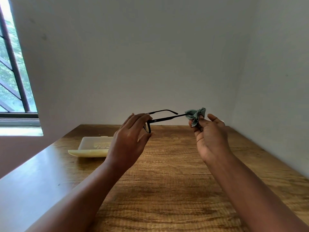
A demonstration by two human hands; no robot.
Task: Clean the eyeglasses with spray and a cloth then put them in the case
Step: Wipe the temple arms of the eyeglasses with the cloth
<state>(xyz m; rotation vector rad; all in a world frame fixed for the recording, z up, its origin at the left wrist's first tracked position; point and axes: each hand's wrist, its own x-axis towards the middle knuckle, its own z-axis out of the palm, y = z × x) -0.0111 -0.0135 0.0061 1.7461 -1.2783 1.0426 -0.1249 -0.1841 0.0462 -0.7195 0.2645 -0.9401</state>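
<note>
Black eyeglasses (164,118) between left hand (129,136) and cloth (195,115).

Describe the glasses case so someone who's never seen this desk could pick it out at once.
Start at the window on the left, then drop to the wooden table. The case lies on the table's far left part, just beyond the left hand, open and pale cream, with dark print on its lid. It is the only thing seen resting on the table; the eyeglasses and cloth are held above.

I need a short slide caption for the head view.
Left hand holds eyeglasses; right hand wipes a temple with cloth.
</note>
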